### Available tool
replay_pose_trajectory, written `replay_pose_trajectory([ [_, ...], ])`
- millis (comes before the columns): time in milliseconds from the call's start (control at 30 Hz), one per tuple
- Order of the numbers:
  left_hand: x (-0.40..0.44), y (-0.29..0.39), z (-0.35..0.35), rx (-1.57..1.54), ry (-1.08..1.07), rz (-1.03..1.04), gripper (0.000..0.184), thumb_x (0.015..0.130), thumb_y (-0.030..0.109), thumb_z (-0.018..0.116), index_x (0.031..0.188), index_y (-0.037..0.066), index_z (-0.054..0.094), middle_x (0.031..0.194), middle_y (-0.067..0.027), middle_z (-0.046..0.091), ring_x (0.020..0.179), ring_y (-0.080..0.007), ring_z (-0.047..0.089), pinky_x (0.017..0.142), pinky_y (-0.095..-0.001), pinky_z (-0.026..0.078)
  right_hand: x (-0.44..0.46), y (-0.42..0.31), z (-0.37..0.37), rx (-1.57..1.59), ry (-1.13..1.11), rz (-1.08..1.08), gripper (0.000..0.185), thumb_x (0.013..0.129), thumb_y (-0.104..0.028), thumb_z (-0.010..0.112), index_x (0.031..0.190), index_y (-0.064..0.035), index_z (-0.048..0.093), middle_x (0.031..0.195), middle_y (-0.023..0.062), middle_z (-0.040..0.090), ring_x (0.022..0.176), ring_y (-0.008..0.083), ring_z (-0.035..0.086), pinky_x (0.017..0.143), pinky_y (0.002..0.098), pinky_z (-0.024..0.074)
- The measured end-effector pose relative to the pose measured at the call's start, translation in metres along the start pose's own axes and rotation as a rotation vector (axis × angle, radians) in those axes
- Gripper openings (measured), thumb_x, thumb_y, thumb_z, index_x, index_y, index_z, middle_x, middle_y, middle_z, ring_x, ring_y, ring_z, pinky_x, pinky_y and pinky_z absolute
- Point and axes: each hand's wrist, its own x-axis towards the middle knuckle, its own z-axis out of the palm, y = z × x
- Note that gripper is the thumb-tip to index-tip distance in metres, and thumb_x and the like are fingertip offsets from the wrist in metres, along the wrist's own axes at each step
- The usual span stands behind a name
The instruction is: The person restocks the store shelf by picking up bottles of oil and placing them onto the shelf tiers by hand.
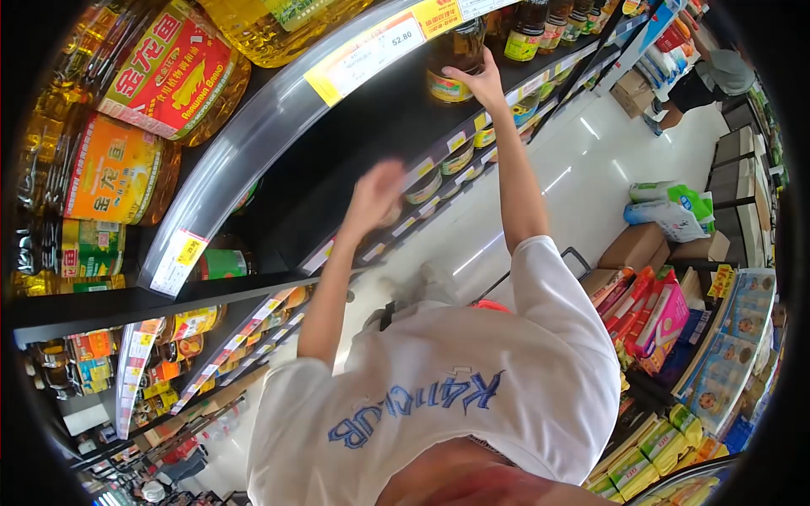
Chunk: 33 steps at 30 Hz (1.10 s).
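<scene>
My right hand (480,83) reaches up to the shelf and grips a dark bottle (467,44) with a yellow label near one end. The thumb lies across the label side, and the remaining fingers are partly hidden behind the bottle. My left hand (375,201) is raised in front of the dark shelf. Motion smears its fingers, so whether they are curled or hold anything does not show. Beside the gripped bottle stand several small dark bottles (525,32) with coloured labels.
Large bottles of golden oil (173,72) line the upper left shelf, behind a clear curved edge with price tags (371,52). Lower shelves (169,337) hold jars and bottles. Stacked goods (654,312) and cartons stand to the right. Another person (713,84) is farther down the aisle.
</scene>
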Motion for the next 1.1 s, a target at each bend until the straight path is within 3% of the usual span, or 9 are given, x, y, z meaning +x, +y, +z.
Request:
replay_pose_trajectory([
  [67,0.039,0.016,-0.001,0.023,0.045,0.042,0.037,0.095,0.011,0.068,0.129,0.0,0.057,0.118,-0.0103,0.068,0.107,-0.016,0.065,0.092,-0.0312,0.052,-0.01,-0.005,0.005,-0.042,0.011,0.03,0.078,0.067,-0.022,0.094,0.13,-0.0008,0.053,0.116,0.0094,0.068,0.106,0.0191,0.064,0.096,0.0345,0.0509],
  [200,0.085,0.028,-0.001,0.056,0.155,0.132,0.079,0.083,0.018,0.082,0.148,0.005,0.038,0.143,-0.0171,0.05,0.124,-0.0257,0.056,0.095,-0.0357,0.052,-0.036,-0.004,0.022,-0.044,-0.075,0.023,0.079,0.06,-0.036,0.096,0.123,-0.0036,0.062,0.118,0.0127,0.064,0.108,0.0248,0.063,0.096,0.0368,0.0498],
  [267,0.1,0.036,-0.011,0.093,0.157,0.126,0.107,0.073,0.022,0.09,0.155,0.005,0.023,0.152,-0.0195,0.039,0.132,-0.0315,0.048,0.1,-0.0402,0.05,-0.053,-0.014,0.034,-0.04,-0.146,0.02,0.079,0.06,-0.036,0.096,0.123,-0.0038,0.062,0.12,0.0138,0.06,0.11,0.0263,0.061,0.097,0.0377,0.0486],
  [333,0.109,0.041,-0.017,-0.096,0.126,0.166,0.111,0.07,0.022,0.092,0.154,0.003,0.022,0.151,-0.019,0.04,0.134,-0.0308,0.047,0.107,-0.042,0.045,-0.069,-0.025,0.043,0.052,-0.25,-0.017,0.078,0.064,-0.024,0.095,0.13,-0.0036,0.057,0.122,0.0123,0.06,0.113,0.0225,0.06,0.099,0.0351,0.0478],
  [433,0.116,0.038,-0.037,0.039,0.071,0.207,0.109,0.066,0.018,0.093,0.15,0.002,0.026,0.145,-0.0158,0.046,0.134,-0.0259,0.047,0.112,-0.039,0.041,-0.091,-0.06,0.057,0.316,-0.402,0.103,0.078,0.069,-0.009,0.091,0.136,-0.0026,0.049,0.124,0.0085,0.061,0.115,0.0163,0.057,0.101,0.0329,0.0472],
  [767,0.002,0.115,-0.039,0.154,0.133,0.431,0.108,0.053,0.025,0.099,0.141,0.0,0.042,0.132,-0.0129,0.056,0.123,-0.0225,0.055,0.108,-0.0366,0.042,-0.179,-0.087,0.082,0.483,-0.397,0.114,0.08,0.06,-0.014,0.096,0.128,0.0007,0.056,0.118,0.0108,0.069,0.108,0.0183,0.065,0.094,0.0359,0.0536],
  [933,-0.087,0.06,-0.008,-0.059,0.395,0.101,0.087,0.065,0.011,0.093,0.136,-0.002,0.045,0.124,-0.0123,0.061,0.116,-0.0201,0.06,0.101,-0.0348,0.049,-0.273,-0.119,0.103,0.674,-0.352,0.418,0.074,0.071,-0.013,0.089,0.133,0.0013,0.052,0.12,0.0119,0.066,0.111,0.0196,0.064,0.095,0.034,0.0518],
  [967,-0.102,0.051,-0.002,-0.292,0.47,0.001,0.084,0.065,0.024,0.093,0.132,-0.003,0.051,0.124,-0.0143,0.064,0.114,-0.0215,0.062,0.099,-0.0348,0.049,-0.287,-0.121,0.108,0.609,-0.392,0.511,0.073,0.073,-0.013,0.088,0.134,0.0013,0.051,0.121,0.0122,0.065,0.111,0.0199,0.063,0.096,0.0336,0.0514],
  [1100,-0.168,0.025,0.001,-0.477,0.692,-0.322,0.063,0.083,0.029,0.082,0.126,-0.008,0.056,0.117,-0.0153,0.068,0.105,-0.0178,0.065,0.09,-0.0295,0.052,-0.321,-0.146,0.124,0.389,-0.63,0.766,0.068,0.08,-0.023,0.084,0.133,0.0047,0.051,0.12,0.0142,0.066,0.109,0.0213,0.064,0.095,0.0329,0.0511],
])
